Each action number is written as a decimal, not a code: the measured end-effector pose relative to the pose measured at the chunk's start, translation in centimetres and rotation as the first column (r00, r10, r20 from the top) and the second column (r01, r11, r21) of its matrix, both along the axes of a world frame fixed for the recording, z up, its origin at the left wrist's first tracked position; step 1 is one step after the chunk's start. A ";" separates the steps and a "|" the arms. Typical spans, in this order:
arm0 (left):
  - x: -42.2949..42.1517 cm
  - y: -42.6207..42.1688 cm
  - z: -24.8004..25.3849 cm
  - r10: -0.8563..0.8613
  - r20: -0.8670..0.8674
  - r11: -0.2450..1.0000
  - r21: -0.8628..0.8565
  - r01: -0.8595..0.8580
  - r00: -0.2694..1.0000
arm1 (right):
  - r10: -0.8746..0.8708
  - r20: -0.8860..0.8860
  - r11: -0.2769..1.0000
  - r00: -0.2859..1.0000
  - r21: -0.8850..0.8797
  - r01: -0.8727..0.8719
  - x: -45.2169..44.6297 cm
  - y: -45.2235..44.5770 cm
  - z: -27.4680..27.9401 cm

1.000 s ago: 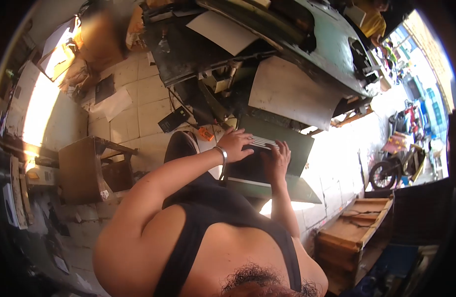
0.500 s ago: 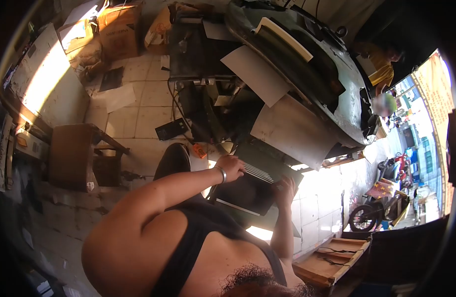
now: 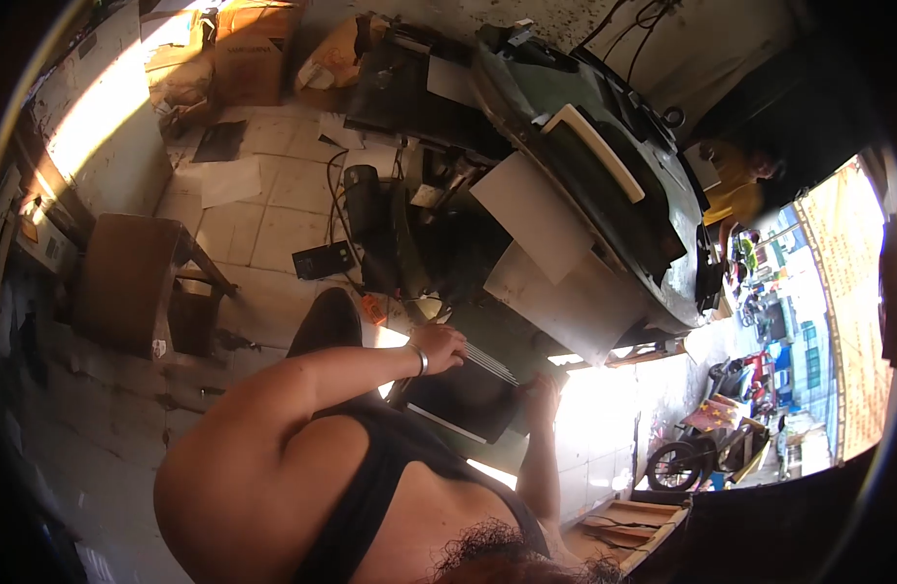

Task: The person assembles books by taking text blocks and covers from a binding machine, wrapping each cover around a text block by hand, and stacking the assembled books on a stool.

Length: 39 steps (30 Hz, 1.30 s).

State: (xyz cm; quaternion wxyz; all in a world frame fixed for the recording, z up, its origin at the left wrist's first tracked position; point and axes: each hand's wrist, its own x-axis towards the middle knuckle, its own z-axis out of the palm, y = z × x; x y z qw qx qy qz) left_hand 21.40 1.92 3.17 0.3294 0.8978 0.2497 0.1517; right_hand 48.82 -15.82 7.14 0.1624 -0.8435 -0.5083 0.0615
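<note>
Between my two hands lies a fanned stack of dark sheets with thin pale edges (image 3: 492, 366). My left hand (image 3: 439, 348), with a metal band at its wrist, curls its fingers over the stack's left end. At the other end, my right hand (image 3: 539, 397) closes its fingers on the edge, partly in shadow. Nearer my body is a flat black panel (image 3: 458, 401) with a light front edge, at lap height. A dark green surface (image 3: 502, 326) extends just beyond the stack.
A large work table (image 3: 585, 88) with sheets and boards on it stands ahead. Pale sheets (image 3: 536, 214) overhang its near edge. A black box (image 3: 324, 260) and a brown stool (image 3: 127, 287) are at left. Another person in yellow (image 3: 731, 185) is beyond the table; a motorcycle (image 3: 677, 465) stands right.
The view has shifted, so the table and the doorway sit differently in the picture. Both hands remain at the stack's ends, with the right fingers drawn closer to its edge.
</note>
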 end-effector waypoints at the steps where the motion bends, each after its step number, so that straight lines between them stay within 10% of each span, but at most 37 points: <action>1: -0.3 -0.1 0.3 0.015 0.003 1.000 -0.009 -0.015 1.000 | -0.022 -0.026 1.000 0.999 -0.015 0.021 0.4 0.1 -0.5; 8: -5.2 0.3 1.1 0.235 0.284 0.970 -0.133 -0.205 0.930 | -0.158 -0.337 0.978 0.928 0.075 0.194 1.0 0.9 -0.9; 13: -13.1 1.7 -0.6 0.458 0.316 0.874 -0.331 -0.356 0.831 | 0.041 -0.025 0.999 0.999 0.022 -0.041 3.4 0.4 -2.6; 17: -18.2 0.3 -0.2 0.620 0.194 0.771 -0.334 -0.543 0.760 | -0.088 -0.258 0.985 0.962 -0.169 0.045 3.6 1.5 -0.7; 20: -19.5 -0.9 -3.4 0.615 0.190 0.782 -0.271 -0.561 0.765 | -0.011 -0.093 0.966 0.996 -0.258 -0.014 4.8 2.3 -0.3; 22: -19.2 -1.1 -3.7 0.606 0.171 0.794 -0.192 -0.577 0.777 | -0.021 -0.126 0.998 0.992 -0.063 0.013 4.0 2.8 -0.1; 25: -18.8 -0.3 -3.6 0.601 0.139 0.798 -0.148 -0.584 0.787 | -0.075 -0.719 0.806 0.691 0.364 0.466 0.8 6.7 -0.1; 28: -18.6 -0.2 -4.0 0.587 0.116 0.809 -0.111 -0.577 0.801 | 0.240 -0.954 0.522 -0.178 -0.027 0.852 0.7 10.9 -1.8; 35: -19.3 0.0 -5.3 0.568 0.215 0.819 -0.046 -0.572 0.795 | 0.595 -0.771 0.521 -0.227 0.155 0.840 0.3 14.7 -5.5; 39: -19.3 -0.1 -4.7 0.570 0.197 0.821 -0.096 -0.562 0.798 | 0.371 -0.867 0.445 -0.333 -0.148 0.883 -0.3 13.3 -6.0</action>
